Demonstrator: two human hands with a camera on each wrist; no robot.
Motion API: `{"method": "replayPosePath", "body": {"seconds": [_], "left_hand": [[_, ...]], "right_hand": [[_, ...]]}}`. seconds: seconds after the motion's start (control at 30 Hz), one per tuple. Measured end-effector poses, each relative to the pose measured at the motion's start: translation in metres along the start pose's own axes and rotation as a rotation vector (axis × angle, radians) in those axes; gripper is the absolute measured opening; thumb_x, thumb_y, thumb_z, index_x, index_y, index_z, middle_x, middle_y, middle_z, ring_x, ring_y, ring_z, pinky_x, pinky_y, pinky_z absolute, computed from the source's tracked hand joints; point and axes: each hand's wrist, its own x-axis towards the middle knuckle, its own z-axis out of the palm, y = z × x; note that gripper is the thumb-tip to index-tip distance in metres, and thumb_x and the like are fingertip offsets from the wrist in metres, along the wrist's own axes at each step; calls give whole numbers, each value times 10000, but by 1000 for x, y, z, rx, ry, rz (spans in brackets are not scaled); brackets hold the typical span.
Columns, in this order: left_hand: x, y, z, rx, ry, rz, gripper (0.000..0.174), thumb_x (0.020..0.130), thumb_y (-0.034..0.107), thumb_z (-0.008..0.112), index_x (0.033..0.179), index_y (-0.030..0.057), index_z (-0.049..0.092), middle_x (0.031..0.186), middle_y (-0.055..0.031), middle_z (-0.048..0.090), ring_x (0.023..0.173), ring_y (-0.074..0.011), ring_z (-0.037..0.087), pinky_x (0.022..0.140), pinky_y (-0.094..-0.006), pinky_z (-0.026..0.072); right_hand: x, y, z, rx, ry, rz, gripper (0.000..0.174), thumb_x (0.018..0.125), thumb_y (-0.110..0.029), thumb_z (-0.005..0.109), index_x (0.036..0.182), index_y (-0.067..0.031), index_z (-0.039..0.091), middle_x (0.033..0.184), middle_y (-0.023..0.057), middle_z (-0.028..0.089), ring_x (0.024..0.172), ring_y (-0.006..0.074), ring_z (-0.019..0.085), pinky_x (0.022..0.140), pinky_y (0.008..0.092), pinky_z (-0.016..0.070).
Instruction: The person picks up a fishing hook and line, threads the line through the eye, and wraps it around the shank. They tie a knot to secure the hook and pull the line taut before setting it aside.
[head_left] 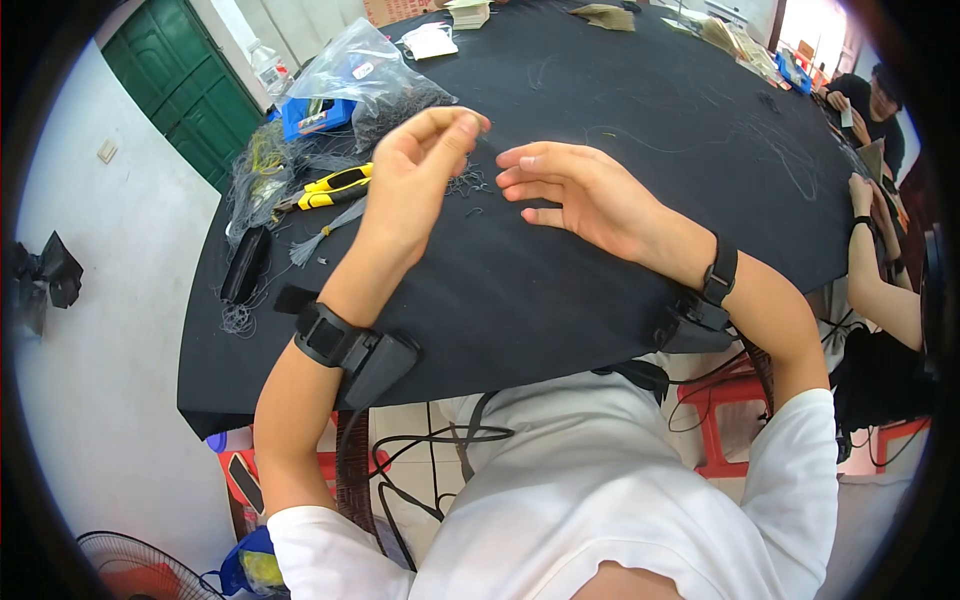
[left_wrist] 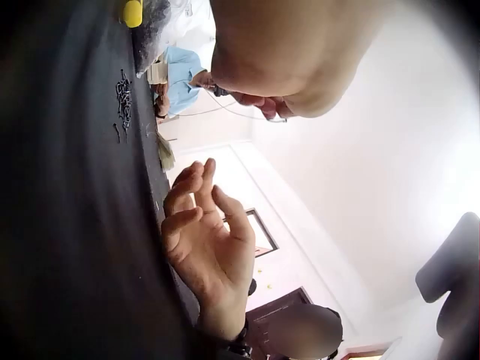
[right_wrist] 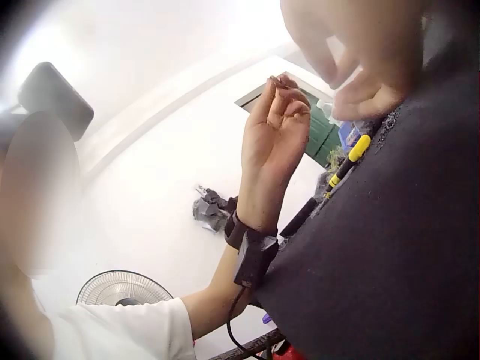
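Observation:
My left hand [head_left: 410,180] is raised over the black-clothed table [head_left: 560,320], thumb and index finger pinching a small dark piece [right_wrist: 278,81], mostly hidden by the fingertips. Near those fingertips, a thin pale line [left_wrist: 225,109] shows in the left wrist view. To its right, my right hand [head_left: 600,200] hovers with fingers loosely bent and apart, holding nothing visible; the hands do not touch. Small dark pieces [left_wrist: 124,103] lie scattered on the cloth, partly behind the left hand in the head view.
Yellow-and-black pliers [head_left: 335,187], a tied bundle of grey strands [head_left: 325,235], a black case [head_left: 245,265] and tangled line lie at the left. Behind them are a clear bag [head_left: 365,75] and a blue box [head_left: 315,118]. Another person [head_left: 880,120] sits at the far right.

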Motion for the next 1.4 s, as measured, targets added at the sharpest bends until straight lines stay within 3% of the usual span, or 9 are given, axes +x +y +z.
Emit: {"method": "replayPosePath", "body": {"seconds": [0.27,0.37,0.57,0.77,0.87,1.1,1.33,1.4], "left_hand": [[-8,-2,13,171,-97,3,200,887,197,551,980,25,591,974,-25,595,812,-48,501,704,-194,390],[-7,-6,14,88,-99,64,164,879,126,560,959,-17,562,880,-37,602,827,-67,556,721,-201,447],[-6,-6,12,210,-112,115,130,860,97,567,944,-2,561,830,-24,586,759,-69,543,632,-201,431],[1,7,2,803,-205,637,124,756,12,597,857,17,524,867,-71,550,798,-202,542,658,-273,432],[1,7,3,845,-225,726,153,725,4,611,830,19,501,903,-83,533,851,-242,523,718,-318,436],[6,5,-2,920,-124,792,192,692,-9,623,830,25,494,896,-86,528,873,-264,520,763,-341,429],[27,-5,-42,1040,16,799,198,686,-10,628,841,18,507,898,-95,549,856,-269,535,771,-334,432],[31,-5,-54,1055,49,791,192,691,-7,625,841,17,508,894,-97,549,845,-266,537,764,-333,433]], "right_hand": [[1,3,-3,11,-25,11,212,844,-231,588,959,-54,609,928,39,600,840,118,563,743,275,440],[0,3,-2,12,-35,22,198,845,-232,587,943,-62,609,917,36,603,828,117,567,735,269,438],[2,6,-6,24,-78,3,153,842,-220,578,905,-83,602,914,31,604,831,115,567,725,268,430],[2,6,-8,20,-101,20,131,843,-202,550,885,-86,595,905,29,602,824,109,564,714,261,422],[2,6,-8,16,-103,15,137,843,-199,544,883,-79,594,904,31,602,823,111,564,712,261,422],[0,6,-5,19,-103,42,137,841,-194,546,874,-70,595,914,39,608,824,115,574,703,253,423],[-4,7,6,-55,-78,115,86,832,-188,565,789,-113,575,876,3,588,759,83,543,680,223,408],[-2,9,2,-55,-104,124,100,828,-181,565,825,-85,593,897,24,601,792,100,561,686,235,418]]}}
